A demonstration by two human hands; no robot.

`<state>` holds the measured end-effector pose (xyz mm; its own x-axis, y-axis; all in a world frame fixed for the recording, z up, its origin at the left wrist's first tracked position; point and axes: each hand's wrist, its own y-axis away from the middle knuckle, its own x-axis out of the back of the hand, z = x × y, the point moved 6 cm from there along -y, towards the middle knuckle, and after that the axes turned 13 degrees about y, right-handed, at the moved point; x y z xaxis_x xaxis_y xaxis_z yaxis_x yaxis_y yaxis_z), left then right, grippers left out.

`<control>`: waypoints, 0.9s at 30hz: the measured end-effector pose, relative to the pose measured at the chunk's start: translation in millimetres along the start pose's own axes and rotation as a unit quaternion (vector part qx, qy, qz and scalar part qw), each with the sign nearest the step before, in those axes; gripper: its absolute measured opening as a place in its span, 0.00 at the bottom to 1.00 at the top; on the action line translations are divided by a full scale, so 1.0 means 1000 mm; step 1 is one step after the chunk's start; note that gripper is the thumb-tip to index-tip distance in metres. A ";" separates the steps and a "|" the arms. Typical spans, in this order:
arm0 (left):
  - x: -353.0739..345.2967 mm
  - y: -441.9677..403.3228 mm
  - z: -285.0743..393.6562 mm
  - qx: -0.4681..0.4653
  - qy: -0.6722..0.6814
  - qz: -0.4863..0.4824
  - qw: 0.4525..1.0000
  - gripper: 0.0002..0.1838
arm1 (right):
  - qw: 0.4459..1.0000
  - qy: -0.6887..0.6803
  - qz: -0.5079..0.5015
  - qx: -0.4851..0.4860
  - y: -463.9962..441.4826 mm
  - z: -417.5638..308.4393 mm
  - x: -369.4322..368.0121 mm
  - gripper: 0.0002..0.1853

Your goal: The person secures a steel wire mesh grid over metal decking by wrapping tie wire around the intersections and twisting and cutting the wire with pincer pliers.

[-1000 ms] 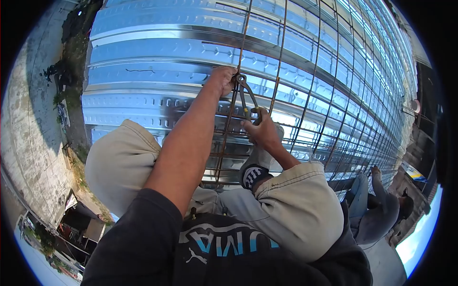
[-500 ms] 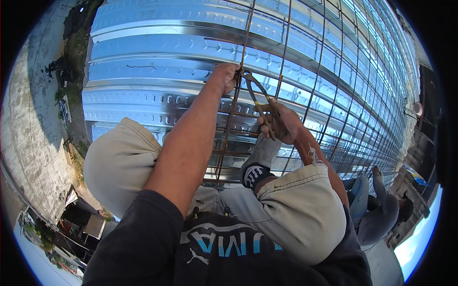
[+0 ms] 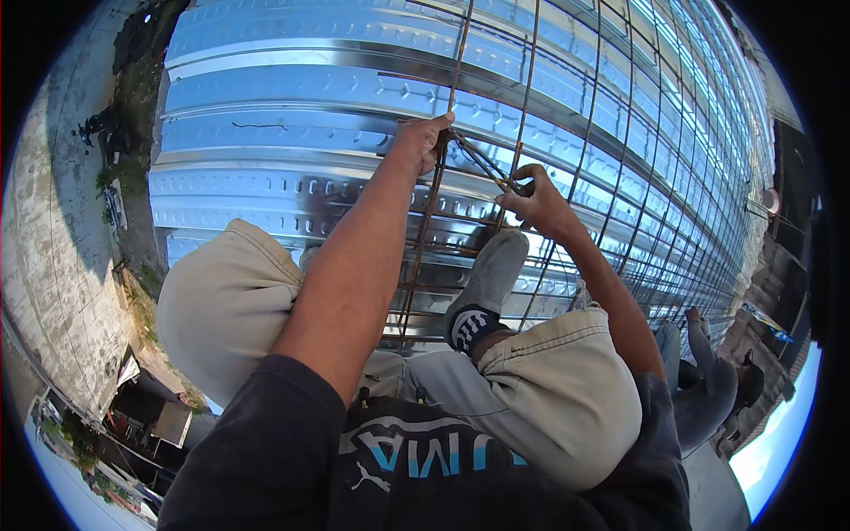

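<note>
My left hand (image 3: 420, 145) is closed at a crossing of the rusty rebar mesh (image 3: 428, 217), its thumb lying along the upright bar. Any thin wire in those fingers is too small to make out. My right hand (image 3: 544, 205) grips the handles of a pair of end-cutting pincers (image 3: 479, 159), which now look close together. The jaws of the pincers meet the bar just beside my left fingertips. Beneath the mesh lies shiny ribbed metal decking (image 3: 266, 96).
My grey shoe (image 3: 492, 268) rests on the decking between my knees. Another person (image 3: 708, 394) crouches at the right, with a hand by the mesh. Beyond the decking's left edge, far below, is pale ground (image 3: 62, 221). A short loose wire (image 3: 258, 125) lies on the decking.
My right hand has swung up and turned over, bringing the pincers' handles from spread to nearly together. My left hand stays at the crossing, its thumb now extended along the bar.
</note>
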<state>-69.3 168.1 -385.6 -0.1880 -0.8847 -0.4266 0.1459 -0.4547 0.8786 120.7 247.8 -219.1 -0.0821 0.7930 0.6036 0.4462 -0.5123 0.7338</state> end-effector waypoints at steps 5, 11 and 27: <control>-0.002 0.004 0.002 -0.011 0.022 0.004 1.000 0.12 | 0.957 0.262 0.068 0.104 0.011 -0.043 0.029 0.18; 0.010 -0.018 -0.004 -0.006 0.007 0.016 1.000 0.14 | 0.904 0.405 0.055 0.124 0.012 -0.077 0.037 0.15; 0.007 -0.018 -0.003 0.000 -0.003 0.009 1.000 0.13 | 0.964 0.037 -0.234 -0.125 0.002 -0.075 0.042 0.36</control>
<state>-70.4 169.3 -405.0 -0.1908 -0.8924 -0.4089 0.1499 -0.4382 0.8863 51.0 255.2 -169.0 -0.2888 0.9356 0.2029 0.1177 -0.1756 0.9774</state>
